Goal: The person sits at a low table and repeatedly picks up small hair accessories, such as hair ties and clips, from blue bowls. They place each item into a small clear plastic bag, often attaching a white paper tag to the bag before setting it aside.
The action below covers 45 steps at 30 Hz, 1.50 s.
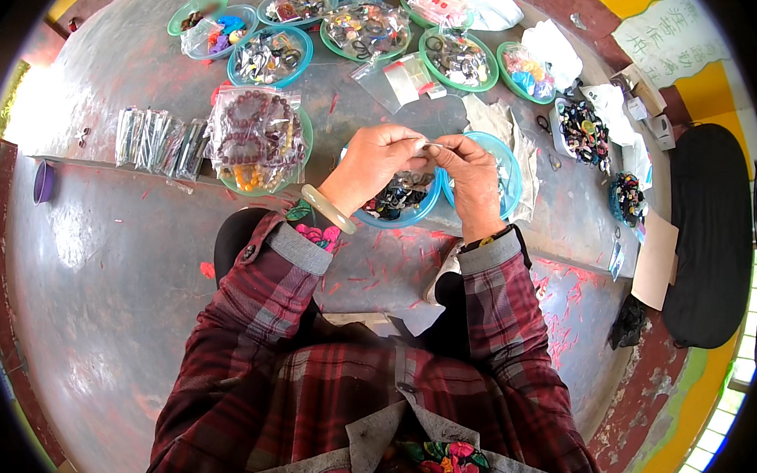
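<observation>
My left hand (371, 167) and my right hand (471, 180) meet in front of me, fingertips pinched together. Between them is something tiny and pale that I cannot make out. Below the hands, a blue plastic basket (408, 220) holds dark, mixed small pieces (394, 200). Beside it on the right, a second light-blue basket (512, 181) is partly covered by my right hand; little of its contents shows. A pale bangle (329, 210) circles my left wrist.
On the left are a green basket with bagged bead bracelets (256, 131) and slim packets (161, 143). Several baskets of bagged pieces, including a blue one (307, 59), line the back. To the right lie a grey cloth (524, 156), a white tray (559, 133) and cardboard (655, 260).
</observation>
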Available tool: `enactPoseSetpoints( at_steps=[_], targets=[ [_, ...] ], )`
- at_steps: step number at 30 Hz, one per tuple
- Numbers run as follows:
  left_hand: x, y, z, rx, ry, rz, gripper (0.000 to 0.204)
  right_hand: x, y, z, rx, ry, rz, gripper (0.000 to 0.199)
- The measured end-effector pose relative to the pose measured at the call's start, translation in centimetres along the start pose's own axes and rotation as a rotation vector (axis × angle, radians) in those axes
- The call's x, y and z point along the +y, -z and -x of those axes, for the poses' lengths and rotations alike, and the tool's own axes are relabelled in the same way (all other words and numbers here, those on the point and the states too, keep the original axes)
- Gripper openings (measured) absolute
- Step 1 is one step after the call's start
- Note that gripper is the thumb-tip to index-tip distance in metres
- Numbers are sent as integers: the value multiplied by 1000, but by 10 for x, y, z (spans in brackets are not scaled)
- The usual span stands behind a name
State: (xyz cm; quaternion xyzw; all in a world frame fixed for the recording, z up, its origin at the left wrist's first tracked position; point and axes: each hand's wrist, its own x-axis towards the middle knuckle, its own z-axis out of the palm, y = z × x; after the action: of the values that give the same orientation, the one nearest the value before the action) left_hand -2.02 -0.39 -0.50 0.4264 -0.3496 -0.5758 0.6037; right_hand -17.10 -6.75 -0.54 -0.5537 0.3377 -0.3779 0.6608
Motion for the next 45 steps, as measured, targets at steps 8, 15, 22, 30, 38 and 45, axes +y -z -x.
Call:
enactPoseSetpoints(
  at_steps=[8,15,22,30,38,45],
  targets=[
    [3,-1,1,-21,5,-35,23,-2,4,0,24,8,-39,11],
    [-1,2,1,-59,32,31,25,-6,3,3,68,13,-69,9],
    [6,4,1,-97,79,112,25,-12,4,4,61,67,-45,9],
    [10,1,2,-95,92,21,23,-7,1,4,51,45,35,9],
    [15,0,4,-30,164,-59,22,-8,0,7,34,39,7,11],
    [11,5,2,-8,187,-104,20,-6,4,4,54,20,-83,16]
  ],
)
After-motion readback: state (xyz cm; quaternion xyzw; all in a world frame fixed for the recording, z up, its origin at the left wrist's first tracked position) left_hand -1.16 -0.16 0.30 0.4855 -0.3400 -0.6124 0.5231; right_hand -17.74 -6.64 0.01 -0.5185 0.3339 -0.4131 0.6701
